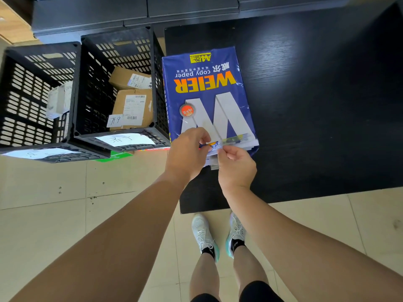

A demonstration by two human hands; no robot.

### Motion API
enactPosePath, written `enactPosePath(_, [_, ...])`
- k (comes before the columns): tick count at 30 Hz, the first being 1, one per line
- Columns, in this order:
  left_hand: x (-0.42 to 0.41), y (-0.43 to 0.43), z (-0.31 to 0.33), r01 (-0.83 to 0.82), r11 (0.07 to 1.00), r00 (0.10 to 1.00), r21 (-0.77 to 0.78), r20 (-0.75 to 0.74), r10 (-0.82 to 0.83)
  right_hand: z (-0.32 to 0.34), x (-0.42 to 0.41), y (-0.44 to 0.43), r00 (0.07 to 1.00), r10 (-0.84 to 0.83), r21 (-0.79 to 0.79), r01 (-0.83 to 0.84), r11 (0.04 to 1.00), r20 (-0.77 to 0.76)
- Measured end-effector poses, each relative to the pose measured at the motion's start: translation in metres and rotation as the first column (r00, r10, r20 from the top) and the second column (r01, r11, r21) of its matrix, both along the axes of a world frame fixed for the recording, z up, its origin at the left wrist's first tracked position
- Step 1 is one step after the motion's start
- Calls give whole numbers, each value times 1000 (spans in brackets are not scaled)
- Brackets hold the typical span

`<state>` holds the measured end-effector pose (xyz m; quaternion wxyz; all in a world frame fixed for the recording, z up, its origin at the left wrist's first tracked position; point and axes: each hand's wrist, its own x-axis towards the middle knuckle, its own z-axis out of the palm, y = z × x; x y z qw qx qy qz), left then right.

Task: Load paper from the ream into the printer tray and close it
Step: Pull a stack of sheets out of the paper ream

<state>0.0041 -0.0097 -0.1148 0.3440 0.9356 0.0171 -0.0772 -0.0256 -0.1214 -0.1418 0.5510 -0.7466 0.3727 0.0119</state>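
while hands pinch wrapper, ream (207, 92) lies lengthwise, open end near.

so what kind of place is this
Probably an office or mailroom corner. A ream of copy paper lies on a dark table, two black crates hold labelled parcels, and the floor is tiled. Both hands, left and right, pinch the wrapper's near end.

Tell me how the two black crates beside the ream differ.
The right crate holds brown cardboard parcels with shipping labels; the left crate holds pale, whitish packages. The right crate stands against the blue paper ream, while the left crate sits one place further from it. Both are black slotted plastic, open-topped, and carry a handwritten white paper label on the near rim.
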Motion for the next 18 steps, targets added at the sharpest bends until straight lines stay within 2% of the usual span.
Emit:
enactPosePath(6, [-22, 0, -7, -58, 998, 994, -16, 91, 59, 3, -21, -1, 998, -53, 14, 52, 999, 24])
enactPosePath(9, [-47, -2, -9, -215, 973, 967, -79, 126, 223, 5, -34, -5, 996, -87, 37, 86, 996, 13])
enactPosePath(11, [-67, -4, -9, -363, 917, 918, -167, 105, 382, 7, -44, -8, 995, -100, 49, 100, 994, 4])
enactPosePath(13, [-85, -8, -3, -538, 807, 835, -243, -24, 549, 10, -55, -11, 994, -112, 69, 112, 991, -9])
enactPosePath(15, [-96, -13, 2, -747, 623, 665, -231, -286, 690, 13, -67, -13, 993, -116, 95, 118, 989, -27])
enactPosePath(17, [-102, -14, 0, -879, 431, 467, -203, -543, 697, 15, -79, -14, 990, -135, 137, 140, 981, -42])
enactPosePath(18, [-103, -13, -4, -905, 358, 418, -230, -636, 649, 16, -84, -14, 988, -149, 158, 156, 975, -50])
